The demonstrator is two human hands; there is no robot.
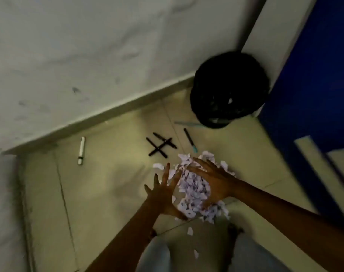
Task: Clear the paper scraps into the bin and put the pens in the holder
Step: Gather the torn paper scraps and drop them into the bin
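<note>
The fingers [168, 171] of the left hand [163, 195] are spread apart and pressed against the left flank of the heap of paper scraps [194, 190]; the right hand [212, 179], its fingers likewise splayed, is laid flat over the top and right flank. The heap is thus cupped between both palms, a hold judged to be meant for gathering loose pieces into one liftable load rather than for pinching any single one. A few stray scraps [190, 231] are left on the floor [100, 189] just nearer the person than the heap. Beyond the heap, three black pens [161, 147] lie crossed, a teal-tipped pen [189, 142] lies between them and the bin [229, 89], and a white marker [81, 150] lies well to the left. The bin, lined in black, stands in the corner beyond the heap; something pale is glimpsed inside, but its contents cannot be told. No pen holder is seen.
</note>
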